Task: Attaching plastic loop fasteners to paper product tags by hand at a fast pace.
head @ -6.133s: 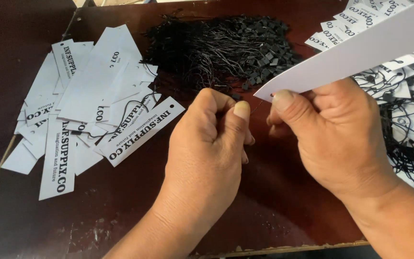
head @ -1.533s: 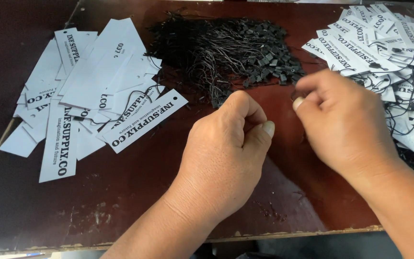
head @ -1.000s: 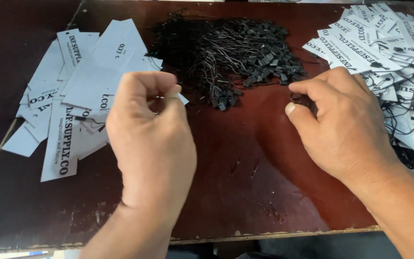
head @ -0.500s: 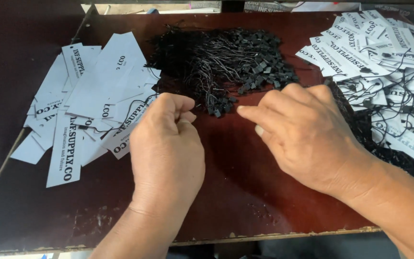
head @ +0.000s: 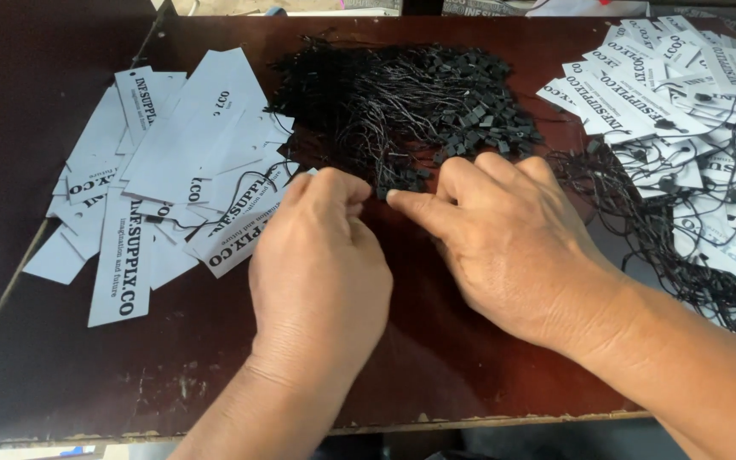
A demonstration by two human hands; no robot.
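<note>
A heap of black string fasteners point(head: 411, 106) with small square locks lies at the table's far middle. My left hand point(head: 321, 260) and my right hand point(head: 504, 243) meet at the heap's near edge, fingertips pinched together on a black fastener point(head: 381, 194) there. To the left lies a loose pile of white paper tags point(head: 172, 179) with black print, one of them partly under my left hand. On the right is a second pile of white tags with black strings attached point(head: 692, 111).
The dark red-brown wooden table point(head: 436, 358) has a worn front edge near my wrists. A dark darker panel point(head: 19, 102) borders the table on the left. Tangled black strings point(head: 675, 255) spread beside my right forearm.
A white tag that my right hand held is gone from it. My left hand reached to the left tag pile and came back; both hands have moved up to the fastener heap.
</note>
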